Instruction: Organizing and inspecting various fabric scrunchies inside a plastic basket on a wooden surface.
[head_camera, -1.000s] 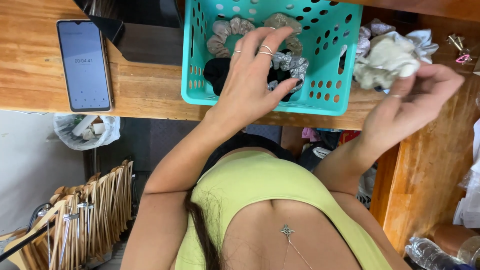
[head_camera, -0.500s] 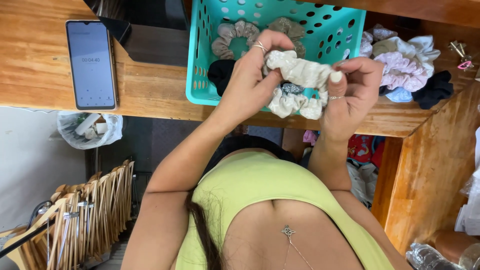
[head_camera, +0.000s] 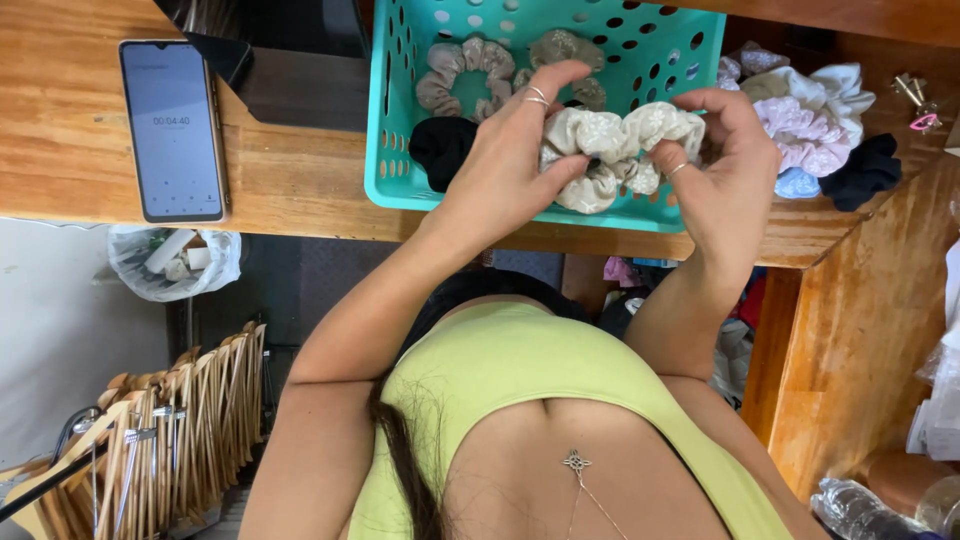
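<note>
- Both hands, left hand (head_camera: 505, 175) and right hand (head_camera: 725, 165), now pinch one cream scrunchie (head_camera: 610, 150), stretched between them.
- It has moved from the side pile (head_camera: 810, 120) to over the teal basket (head_camera: 400, 170), so sorting appears under way.

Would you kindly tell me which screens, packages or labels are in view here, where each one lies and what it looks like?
Smartphone: flat on the wooden table, left of the teal basket; upright rectangle, lit pale-grey screen, dark frame.
Clear plastic bag: below the table edge at left, crumpled, white items inside.
</note>
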